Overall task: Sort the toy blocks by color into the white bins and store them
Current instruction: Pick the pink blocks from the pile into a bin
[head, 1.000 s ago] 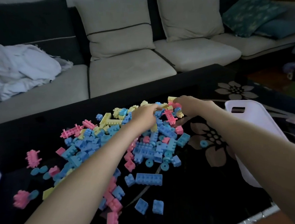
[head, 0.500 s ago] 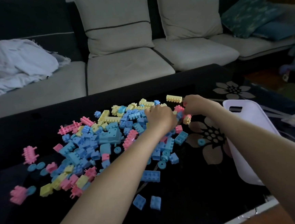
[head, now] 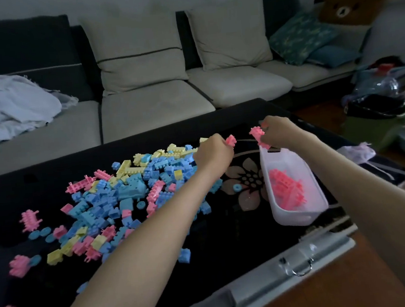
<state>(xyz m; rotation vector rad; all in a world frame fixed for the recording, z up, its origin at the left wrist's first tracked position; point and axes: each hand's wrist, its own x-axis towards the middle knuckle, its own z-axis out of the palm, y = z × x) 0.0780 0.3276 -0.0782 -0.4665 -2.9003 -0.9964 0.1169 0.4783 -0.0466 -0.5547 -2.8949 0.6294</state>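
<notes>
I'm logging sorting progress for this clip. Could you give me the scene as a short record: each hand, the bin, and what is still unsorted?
left hand: grips a small pink block at the far right edge of the pile
right hand: grips a larger pink block at the far end of the bin
white bin: on the right side of the black table
bin contents: only pink blocks visible
unsorted pile: blue, yellow and pink blocks, left of the bin

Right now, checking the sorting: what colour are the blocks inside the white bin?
Pink blocks; head view shows it best.
</notes>
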